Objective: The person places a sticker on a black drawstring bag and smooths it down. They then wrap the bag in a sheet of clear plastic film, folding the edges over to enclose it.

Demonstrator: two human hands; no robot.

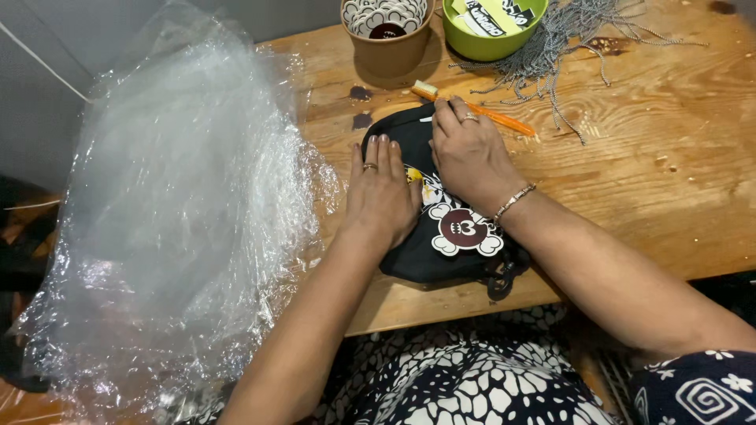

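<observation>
Both hands (pixel 425 177) press a black pouch (pixel 441 252) beside clear plastic wrap (pixel 173 228).

Warm overhead light, sharp focus; glare on clear plastic sheet (pixel 181 212), soft shadows beside cups, dim corners.

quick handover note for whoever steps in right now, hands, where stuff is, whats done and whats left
Left hand: flat, palm down, pressing the black pouch on the wooden table; holds nothing.
Right hand: fingers resting on the pouch's upper edge, nothing gripped.
Pouch: lies between the hands with a round white-and-maroon tag on top.
Nearby: orange pen-like tool just beyond the right hand, grey cords, brown cup of round tags, green bowl, heap of clear plastic bags on the left.
Done: the tag sits on the pouch.
Left: pouch is not yet in a bag.
</observation>
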